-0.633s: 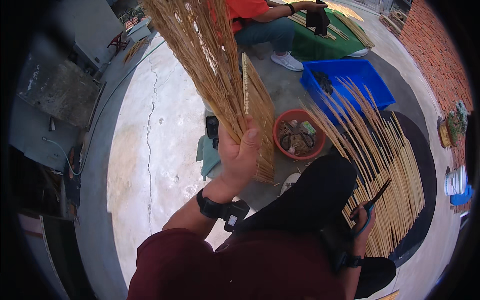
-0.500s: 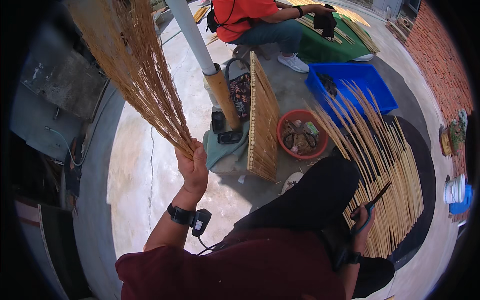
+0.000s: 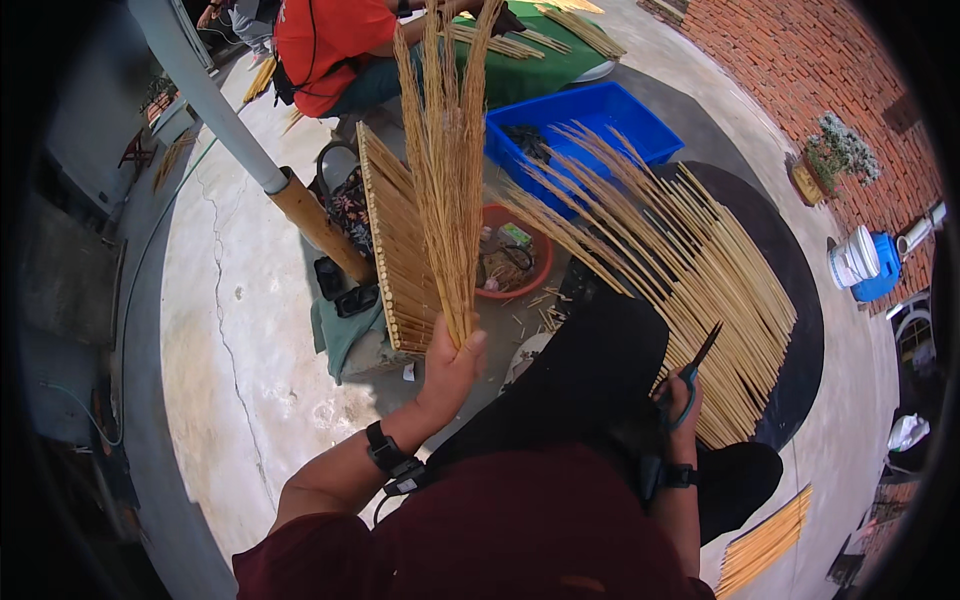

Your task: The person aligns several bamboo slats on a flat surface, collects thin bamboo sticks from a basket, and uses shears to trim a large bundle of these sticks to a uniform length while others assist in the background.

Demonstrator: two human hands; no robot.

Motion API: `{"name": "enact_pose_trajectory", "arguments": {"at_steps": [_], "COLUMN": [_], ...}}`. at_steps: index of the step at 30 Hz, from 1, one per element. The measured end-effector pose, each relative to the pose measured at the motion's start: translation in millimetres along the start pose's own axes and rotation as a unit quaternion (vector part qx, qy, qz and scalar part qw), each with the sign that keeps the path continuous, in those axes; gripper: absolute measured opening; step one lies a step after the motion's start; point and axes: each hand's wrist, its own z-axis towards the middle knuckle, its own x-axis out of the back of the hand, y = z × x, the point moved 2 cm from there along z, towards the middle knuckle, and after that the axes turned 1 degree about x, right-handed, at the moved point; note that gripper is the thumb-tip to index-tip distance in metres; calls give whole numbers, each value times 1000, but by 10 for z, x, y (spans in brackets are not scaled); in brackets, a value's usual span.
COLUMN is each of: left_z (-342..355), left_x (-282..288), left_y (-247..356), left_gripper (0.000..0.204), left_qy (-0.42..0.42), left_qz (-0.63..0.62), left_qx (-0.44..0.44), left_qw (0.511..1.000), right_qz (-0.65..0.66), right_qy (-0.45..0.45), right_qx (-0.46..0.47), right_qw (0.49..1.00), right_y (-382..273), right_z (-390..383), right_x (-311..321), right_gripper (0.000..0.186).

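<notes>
My left hand (image 3: pixel 452 375) is closed round the lower ends of a bundle of dried reed plumes (image 3: pixel 445 180). The feathery tops point up and away, in front of an upright panel of cut stalks (image 3: pixel 390 262). Scissors (image 3: pixel 706 347) with dark handles are in my right hand (image 3: pixel 682 408), beside my right knee. Their blades look together and point up and away. Just beyond this hand, a wide row of reed stalks (image 3: pixel 735 290) lies side by side on a black round mat (image 3: pixel 808 345), plumed tops toward the blue tub.
An orange basin (image 3: pixel 545 262) holds small items. Behind it stands a blue tub (image 3: pixel 640 122). A grey pole (image 3: pixel 215 85) rises at the left. A person in an orange-red shirt (image 3: pixel 325 50) sits beyond, near green cloth (image 3: pixel 550 72) with stalks. A white bucket (image 3: pixel 853 258) stands right.
The view has turned to the right. My left hand has brought the reed bundle rightward and more upright, now before the stalk panel. My right hand still holds the scissors.
</notes>
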Motion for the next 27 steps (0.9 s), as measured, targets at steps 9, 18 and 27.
{"name": "enact_pose_trajectory", "arguments": {"at_steps": [9,18,27], "left_z": [1275,1398,1793], "left_x": [-339,2,63], "left_y": [-2217,-3703,-3346], "left_gripper": [27,40,43], "left_qy": [230,339,203], "left_qz": [152,125,43], "left_qx": [141,257,323], "left_qw": [951,896,923], "right_qz": [19,-39,-62], "right_qy": [108,70,42], "right_qx": [-39,-91,-124], "right_qw": [993,993,989], "right_y": [-16,331,387], "right_z": [-138,-9,118], "right_x": [454,370,206], "right_gripper": [16,15,12]}}
